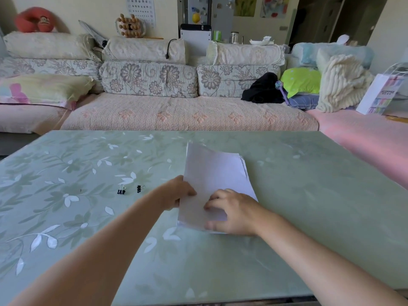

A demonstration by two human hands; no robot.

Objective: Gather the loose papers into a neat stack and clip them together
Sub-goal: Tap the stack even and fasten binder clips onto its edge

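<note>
While the left grip (176, 192) curls its fingers round the left edge of the papers (212, 173), the right grip (234, 212) holds the near right corner of the same stack, its bent fingers on the top sheet and its thumb by the near edge. Between the two grips the white sheets lie roughly together on the green leaf-patterned worktop (309, 195). They run away from the grips toward the far side, where the far end looks slightly lifted and curved. The sheets are not flush: slivers of lower sheets show beyond the right grip at the far right corner and below the left grip at the near left corner. To the left of the left grip, apart from it and from the papers, two small black binder clips (121, 189) sit side by side on the worktop. Well beyond both grips, past the worktop's far edge, stands a flower-patterned sofa (176, 113) with cushions.
</note>
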